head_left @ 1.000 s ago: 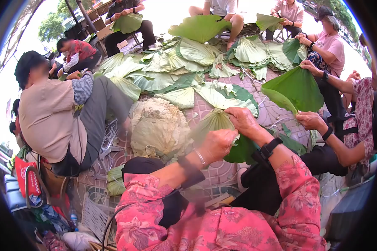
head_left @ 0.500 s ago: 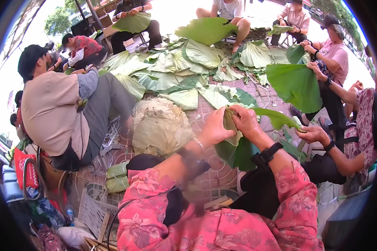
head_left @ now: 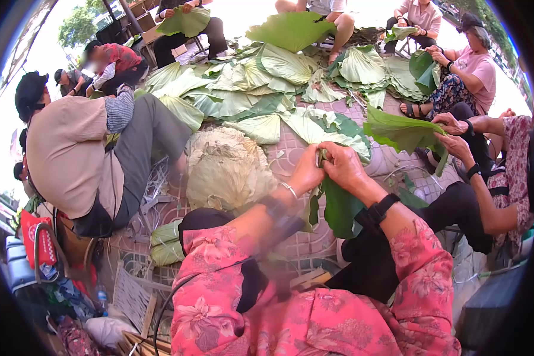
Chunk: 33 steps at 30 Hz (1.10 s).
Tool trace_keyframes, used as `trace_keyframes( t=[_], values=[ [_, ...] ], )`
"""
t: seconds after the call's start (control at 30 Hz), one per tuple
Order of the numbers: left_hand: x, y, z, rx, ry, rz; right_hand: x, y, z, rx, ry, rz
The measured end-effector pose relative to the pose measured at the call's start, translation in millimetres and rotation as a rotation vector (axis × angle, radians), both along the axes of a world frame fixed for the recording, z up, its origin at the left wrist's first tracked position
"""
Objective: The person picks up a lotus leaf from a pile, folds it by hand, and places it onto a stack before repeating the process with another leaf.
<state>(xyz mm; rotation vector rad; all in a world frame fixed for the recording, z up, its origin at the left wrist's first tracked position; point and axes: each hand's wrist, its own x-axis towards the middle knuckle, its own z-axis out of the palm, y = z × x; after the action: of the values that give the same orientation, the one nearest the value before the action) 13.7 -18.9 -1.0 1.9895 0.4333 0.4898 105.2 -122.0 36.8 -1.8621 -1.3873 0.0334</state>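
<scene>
A green lotus leaf (head_left: 340, 207) hangs folded below my two hands, in front of me. My left hand (head_left: 307, 172) pinches its upper edge from the left, fingers closed. My right hand (head_left: 344, 169) grips the same edge right beside it, thumbs and fingertips almost touching. Part of the leaf is hidden behind my hands and wrists. To the left of my left hand, a stack of dried, pale leaves (head_left: 228, 169) lies on the paved ground.
A wide heap of lotus leaves (head_left: 243, 98) spreads ahead. At the right, a co-worker's hands (head_left: 454, 133) hold another leaf (head_left: 400, 130). A person in a beige shirt (head_left: 71, 148) sits at the left. A bundle of folded leaves (head_left: 167, 243) lies near my left knee.
My hands have come closer together, and the leaf between them now hangs more folded. The co-worker's leaf on the right has moved, its near hand now higher. The person at the left has shifted slightly.
</scene>
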Motion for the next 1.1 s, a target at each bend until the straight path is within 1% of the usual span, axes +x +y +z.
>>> trace_keyframes(
  t=[0.07, 0.1, 0.17, 0.2, 0.27, 0.37, 0.47, 0.57, 0.7, 0.8, 0.87, 0.9, 1.0, 1.07, 1.1],
  values=[
    [7.5, 2.5, -7.3, -0.087, -0.172, -0.015, 1.5, 1.8, 1.3, -0.017, -0.022, -0.036],
    [9.1, 2.4, -5.9, -0.126, -0.200, -0.037, 1.5, 2.5, 3.9, -0.025, -0.035, -0.053],
    [12.0, 4.9, -1.5, -0.194, -0.258, -0.079, 0.8, 1.4, 12.7, -0.055, 0.063, -0.067],
    [11.2, 3.8, 1.2, -0.161, -0.234, -0.050, -0.5, 0.6, 14.6, -0.072, 0.116, -0.074],
    [9.8, -1.3, 5.9, -0.099, -0.184, 0.004, 1.3, 1.7, 11.2, -0.075, 0.112, -0.084],
    [4.0, -9.2, 22.1, 0.231, 0.018, 0.109, 1.4, 1.2, 6.7, -0.110, 0.102, -0.146],
    [5.9, -9.0, 16.7, 0.486, 0.002, 0.110, 3.0, 2.7, 0.7, -0.108, 0.098, -0.228],
    [8.8, -10.2, 4.1, 0.627, -0.107, 0.128, 8.2, 5.3, -11.7, -0.086, 0.121, -0.282],
    [9.4, -9.2, 1.6, 0.629, -0.081, 0.126, 6.7, 4.1, -1.7, -0.117, 0.265, -0.296],
    [8.2, -11.3, 5.6, 0.562, -0.074, 0.155, 10.0, 4.0, -11.0, -0.018, 0.210, -0.251],
    [7.3, -11.8, 7.5, 0.483, -0.070, 0.187, 10.4, 3.6, -12.3, -0.014, 0.213, -0.235],
    [6.7, -11.0, 7.4, 0.485, -0.066, 0.185, 7.6, 4.3, -7.6, -0.011, 0.213, -0.225],
    [6.6, -9.6, 4.7, 0.500, -0.082, 0.189, -3.3, -2.4, 9.5, -0.184, 0.157, -0.208],
    [7.4, -10.8, -1.9, 0.515, -0.122, 0.200, 3.2, 0.5, -6.9, -0.120, 0.030, -0.220],
    [6.5, -13.0, 1.8, 0.527, -0.100, 0.180, 2.9, 0.0, -9.1, -0.092, -0.032, -0.225]
  ],
)
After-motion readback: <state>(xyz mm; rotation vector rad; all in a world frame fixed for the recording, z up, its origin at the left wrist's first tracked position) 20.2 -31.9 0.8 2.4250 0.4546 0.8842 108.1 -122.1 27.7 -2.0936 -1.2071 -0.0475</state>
